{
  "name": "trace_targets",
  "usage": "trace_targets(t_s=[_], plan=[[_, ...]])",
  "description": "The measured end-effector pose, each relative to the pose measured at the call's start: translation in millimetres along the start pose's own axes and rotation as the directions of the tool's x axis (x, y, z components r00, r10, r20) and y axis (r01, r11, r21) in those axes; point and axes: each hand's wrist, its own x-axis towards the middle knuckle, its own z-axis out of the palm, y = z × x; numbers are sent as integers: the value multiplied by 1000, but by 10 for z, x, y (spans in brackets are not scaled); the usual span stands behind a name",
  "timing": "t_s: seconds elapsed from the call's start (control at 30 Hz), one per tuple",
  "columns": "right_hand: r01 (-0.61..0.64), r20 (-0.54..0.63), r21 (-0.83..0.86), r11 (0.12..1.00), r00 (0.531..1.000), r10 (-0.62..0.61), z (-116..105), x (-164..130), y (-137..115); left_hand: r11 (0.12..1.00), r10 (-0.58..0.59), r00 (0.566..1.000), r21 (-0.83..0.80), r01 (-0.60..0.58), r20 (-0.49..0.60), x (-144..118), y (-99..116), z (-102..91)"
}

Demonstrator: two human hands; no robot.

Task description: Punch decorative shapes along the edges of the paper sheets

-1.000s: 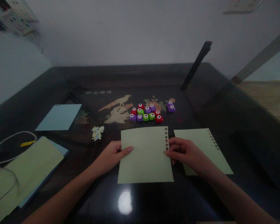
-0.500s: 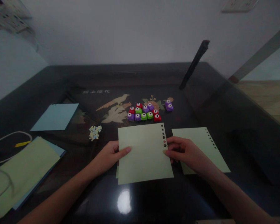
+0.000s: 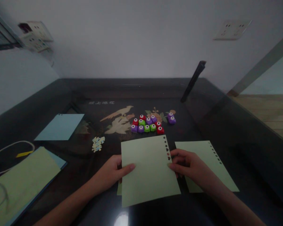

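Observation:
A pale green sheet of paper (image 3: pixel 148 175) is held up between my two hands, a row of small punched shapes such as stars and hearts along its right edge. My left hand (image 3: pixel 118 168) grips the left edge, thumb on top and fingers behind. On the right edge, just below the punched holes, my right hand (image 3: pixel 185 161) pinches the sheet. Part of another green sheet (image 3: pixel 119 188) peeks out under its left side. A second punched green sheet (image 3: pixel 209 169) lies partly beneath my right hand. Beyond the held paper sit several red, green and purple craft punches (image 3: pixel 147 128).
Small punched paper bits (image 3: pixel 98 144) lie left of centre. A blue sheet (image 3: pixel 61 127) and a stack of green and blue paper (image 3: pixel 30 175) are on the left, near a white cable (image 3: pixel 11 142). A dark stick-like object (image 3: pixel 193 81) stands at the back right of the dark table (image 3: pixel 136 89).
The view has tilted upward, so everything sits lower in the picture. The held sheet has turned slightly, its lower edge now slanting more. Both hands keep their grip.

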Motion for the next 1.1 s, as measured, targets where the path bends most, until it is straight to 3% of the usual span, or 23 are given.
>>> trace_targets(t_s=[0.47,0.73,1.1], plan=[[61,95,-15,998,994,-60,22,-21,29,999,11,999,-48,-13,-40,22,28,-30],[37,100,-3,999,994,-36,21,-8,65,999,-15,999,-40,13,-42,37,42,-43],[17,104,-8,1000,994,-16,42,-38,44,997,10,999,78,-7,-42,34,-1,-48]])
